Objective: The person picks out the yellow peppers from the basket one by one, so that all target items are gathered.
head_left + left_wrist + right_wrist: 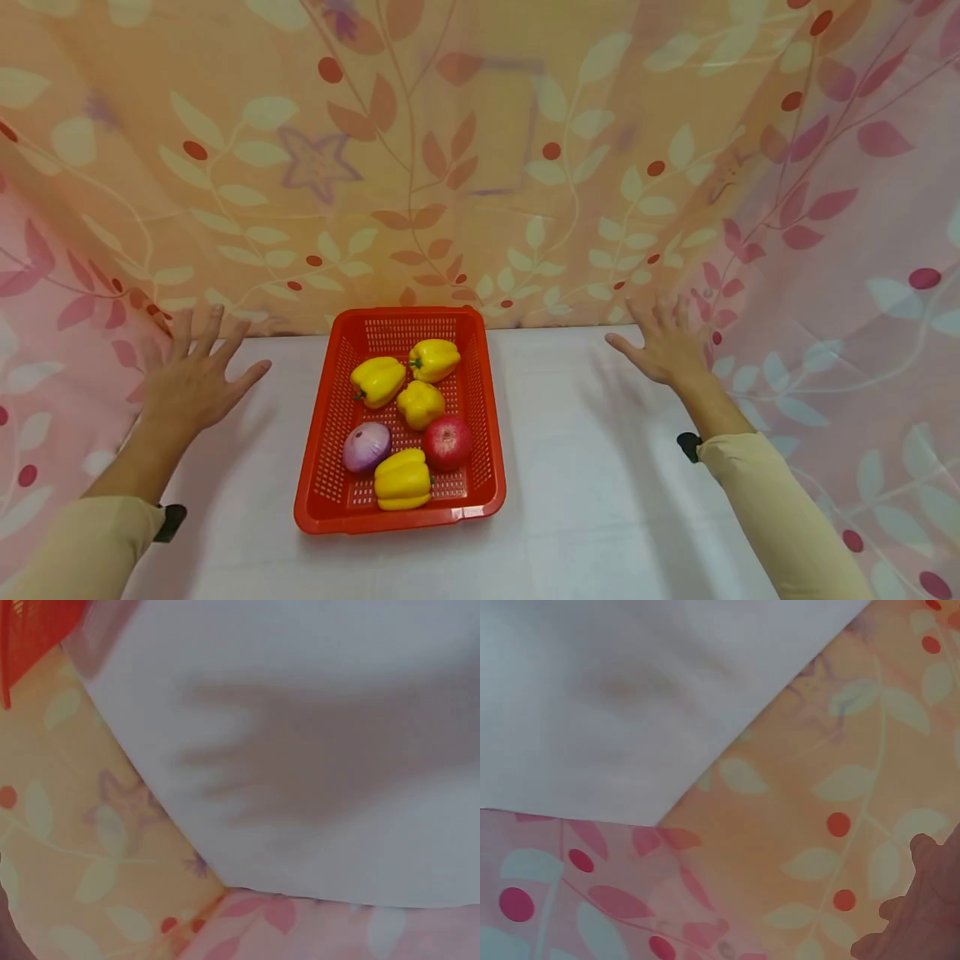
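Observation:
In the head view my left hand hovers over the white table left of a red plastic basket, fingers spread and holding nothing. On the basket's other side my right hand is raised over the table, its fingers also spread and bare. Inside the basket lie several yellow bell peppers, a purple onion and a round red fruit, seemingly a pomegranate. Neither hand touches the basket. Part of the right hand shows in the right wrist view; the left wrist view has mainly the hand's shadow.
A white cloth covers the table. Floral curtains hang behind the table and along both sides, close to the hands. A corner of the basket enters the left wrist view at top left. Dark bands sit at both wrists.

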Demonstrator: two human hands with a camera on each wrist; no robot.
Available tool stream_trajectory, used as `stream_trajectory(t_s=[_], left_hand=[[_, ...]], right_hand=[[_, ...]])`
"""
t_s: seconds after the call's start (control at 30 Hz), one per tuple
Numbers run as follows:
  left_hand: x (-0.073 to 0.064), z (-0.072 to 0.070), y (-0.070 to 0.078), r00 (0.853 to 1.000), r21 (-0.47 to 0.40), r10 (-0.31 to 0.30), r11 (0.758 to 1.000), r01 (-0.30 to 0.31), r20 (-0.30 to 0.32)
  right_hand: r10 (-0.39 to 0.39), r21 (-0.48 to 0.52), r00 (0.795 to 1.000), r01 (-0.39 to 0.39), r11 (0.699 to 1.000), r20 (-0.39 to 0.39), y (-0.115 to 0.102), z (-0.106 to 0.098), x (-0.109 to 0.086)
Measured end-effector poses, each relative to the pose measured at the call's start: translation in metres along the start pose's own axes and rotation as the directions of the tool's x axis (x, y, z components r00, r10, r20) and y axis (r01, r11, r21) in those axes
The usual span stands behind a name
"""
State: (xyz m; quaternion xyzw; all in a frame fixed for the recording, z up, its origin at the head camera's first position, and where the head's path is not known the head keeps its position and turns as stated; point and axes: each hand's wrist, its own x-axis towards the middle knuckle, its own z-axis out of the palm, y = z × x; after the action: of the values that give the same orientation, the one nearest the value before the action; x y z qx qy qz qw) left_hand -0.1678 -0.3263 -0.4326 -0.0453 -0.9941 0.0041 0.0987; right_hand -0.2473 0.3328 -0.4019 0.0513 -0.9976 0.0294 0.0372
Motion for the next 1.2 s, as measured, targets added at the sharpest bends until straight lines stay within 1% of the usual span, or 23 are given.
stream_trajectory(t_s=[0.07,0.13,0.23,0.3,0.4,0.47,0.57,0.6,0.67,0.77,0.83,0.87,0.9,0.97,1.03,1.1,1.13,1.2], left_hand=[[0.001,-0.002,0.006,1.000,0.004,0.012,1.000,-0.012,-0.015],[0.001,-0.004,0.013,0.999,0.020,0.040,0.999,-0.039,-0.033],[0.001,-0.007,0.022,0.994,0.046,0.092,0.995,-0.089,-0.067],[0.000,-0.009,0.029,0.989,0.063,0.124,0.991,-0.119,-0.079],[-0.002,-0.009,0.038,0.979,0.059,0.181,0.983,-0.176,-0.096],[-0.004,-0.009,0.043,0.970,0.054,0.224,0.974,-0.220,-0.093],[-0.007,-0.006,0.049,0.954,0.033,0.290,0.957,-0.288,-0.073],[-0.009,-0.004,0.051,0.950,0.021,0.306,0.952,-0.305,-0.058],[-0.011,-0.002,0.054,0.945,-0.013,0.327,0.945,-0.327,-0.016],[-0.014,0.000,0.058,0.935,-0.062,0.352,0.935,-0.349,0.042],[-0.016,0.001,0.060,0.929,-0.089,0.362,0.931,-0.355,0.081],[-0.017,0.002,0.060,0.925,-0.099,0.366,0.929,-0.357,0.103],[-0.018,0.002,0.061,0.920,-0.107,0.372,0.927,-0.360,0.120],[-0.020,0.003,0.062,0.913,-0.119,0.375,0.926,-0.360,0.162],[-0.022,0.004,0.064,0.904,-0.130,0.383,0.922,-0.363,0.192],[-0.023,0.004,0.064,0.894,-0.136,0.396,0.917,-0.374,0.209],[-0.024,0.004,0.065,0.891,-0.142,0.399,0.916,-0.375,0.218],[-0.025,0.005,0.065,0.886,-0.152,0.406,0.912,-0.380,0.224]], right_hand=[[-0.016,-0.013,1.000,0.016,1.000,-0.003,-0.005,-0.003,0.000],[-0.028,-0.028,1.000,0.028,0.999,-0.002,-0.011,-0.006,-0.001],[-0.065,-0.032,0.998,0.066,0.997,0.006,-0.022,-0.010,-0.002],[-0.088,0.001,0.996,0.088,0.996,0.024,-0.030,-0.013,-0.003],[-0.126,0.070,0.990,0.121,0.990,0.062,-0.043,-0.018,-0.004],[-0.155,0.119,0.984,0.143,0.982,0.091,-0.052,-0.022,-0.006],[-0.211,0.222,0.969,0.179,0.958,0.129,-0.066,-0.026,-0.008],[-0.231,0.263,0.962,0.188,0.946,0.144,-0.070,-0.028,-0.009],[-0.271,0.366,0.947,0.194,0.910,0.174,-0.078,-0.030,-0.011],[-0.334,0.500,0.917,0.188,0.846,0.219,-0.091,-0.031,-0.014],[-0.368,0.559,0.895,0.175,0.810,0.252,-0.098,-0.032,-0.015],[-0.381,0.579,0.885,0.169,0.798,0.267,-0.102,-0.032,-0.015],[-0.396,0.602,0.873,0.157,0.783,0.286,-0.107,-0.036,-0.018],[-0.413,0.629,0.853,0.135,0.765,0.318,-0.114,-0.036,-0.019],[-0.427,0.664,0.832,0.098,0.741,0.354,-0.120,-0.036,-0.020],[-0.435,0.689,0.811,0.055,0.722,0.391,-0.126,-0.037,-0.021],[-0.441,0.698,0.802,0.043,0.715,0.403,-0.127,-0.034,-0.020],[-0.451,0.714,0.777,0.004,0.700,0.438,-0.135,-0.036,-0.022]])
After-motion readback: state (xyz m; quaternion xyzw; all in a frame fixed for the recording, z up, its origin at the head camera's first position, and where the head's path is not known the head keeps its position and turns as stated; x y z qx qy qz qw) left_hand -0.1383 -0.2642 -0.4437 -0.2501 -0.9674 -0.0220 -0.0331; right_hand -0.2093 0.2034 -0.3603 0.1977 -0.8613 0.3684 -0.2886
